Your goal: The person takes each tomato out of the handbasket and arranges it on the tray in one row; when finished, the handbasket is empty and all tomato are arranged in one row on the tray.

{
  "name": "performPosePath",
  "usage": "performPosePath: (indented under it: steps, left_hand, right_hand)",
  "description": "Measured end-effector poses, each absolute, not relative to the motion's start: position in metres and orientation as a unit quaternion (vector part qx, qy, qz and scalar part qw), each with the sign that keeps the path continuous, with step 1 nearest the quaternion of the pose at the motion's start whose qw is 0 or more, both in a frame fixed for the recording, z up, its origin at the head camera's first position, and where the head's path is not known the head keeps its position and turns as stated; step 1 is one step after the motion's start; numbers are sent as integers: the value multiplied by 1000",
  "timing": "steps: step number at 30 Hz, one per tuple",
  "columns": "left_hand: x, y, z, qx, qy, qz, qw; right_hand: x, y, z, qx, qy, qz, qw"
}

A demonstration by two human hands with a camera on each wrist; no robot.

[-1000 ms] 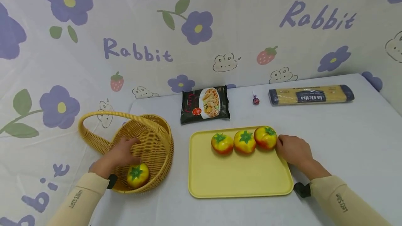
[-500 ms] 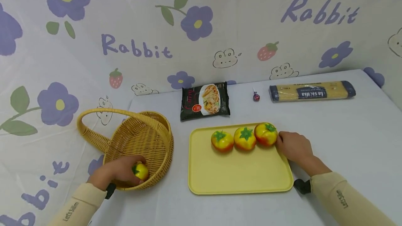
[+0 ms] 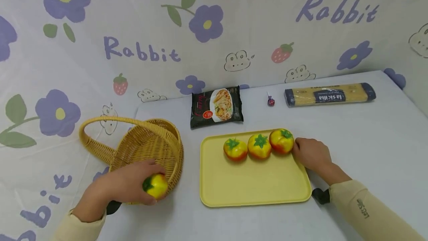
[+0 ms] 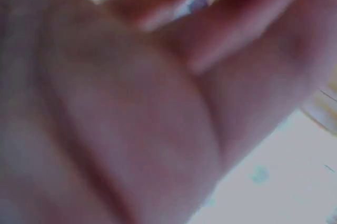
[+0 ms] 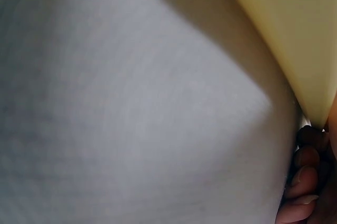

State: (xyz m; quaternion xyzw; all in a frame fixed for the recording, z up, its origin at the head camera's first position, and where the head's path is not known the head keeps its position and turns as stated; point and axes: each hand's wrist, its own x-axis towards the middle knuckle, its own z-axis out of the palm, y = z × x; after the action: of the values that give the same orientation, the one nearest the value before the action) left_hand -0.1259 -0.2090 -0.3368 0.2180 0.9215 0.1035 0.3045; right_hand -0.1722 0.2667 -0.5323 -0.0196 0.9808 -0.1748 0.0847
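My left hand point(image 3: 128, 181) grips a yellow-and-red persimmon point(image 3: 158, 186) with a green leafy top, over the near rim of a wicker basket point(image 3: 147, 146). The left wrist view is mostly blurred palm point(image 4: 137, 113), with a sliver of yellow at the top. At the right, my right hand point(image 3: 313, 153) holds the side edge of a yellow tray point(image 3: 254, 183); curled fingers point(image 5: 304, 182) show at that edge in the right wrist view. Three similar persimmons stand in a row along the tray's back: a left one point(image 3: 235, 150), a middle one point(image 3: 259, 147) and a right one point(image 3: 281, 141).
Behind the tray lie a black noodle packet point(image 3: 217, 107), a small wrapped lollipop point(image 3: 271, 101) and a long spaghetti pack point(image 3: 329, 94). The basket's arched handle point(image 3: 113, 119) leans left. A patterned cloth point(image 3: 254, 18) hangs behind the white table point(image 3: 367, 140).
My left hand has reached down into the basket, taken hold of the persimmon there and lifted it toward the basket's near right rim. The right hand stays at the tray's edge.
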Motion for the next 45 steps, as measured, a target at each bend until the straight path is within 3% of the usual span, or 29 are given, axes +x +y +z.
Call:
performPosePath:
  steps: [4,12,21,40,45]
  left_hand:
    - [-122,-167,-335,240,917,124,294]
    - [-151,-100,-404,185,943,154,231]
    - [-195,-80,-445,150,960,140,189]
    - [-216,-71,-450,150,946,144,248]
    - [-234,-77,-431,143,935,163,282]
  right_hand:
    - [-174,266,-532,-20,980,-177,85]
    - [-169,271,-532,-13,979,-176,100]
    - [-161,269,-531,-9,979,-181,95]
    - [-161,272,-535,0,980,-181,89]
    - [-174,271,-531,-33,969,-203,136]
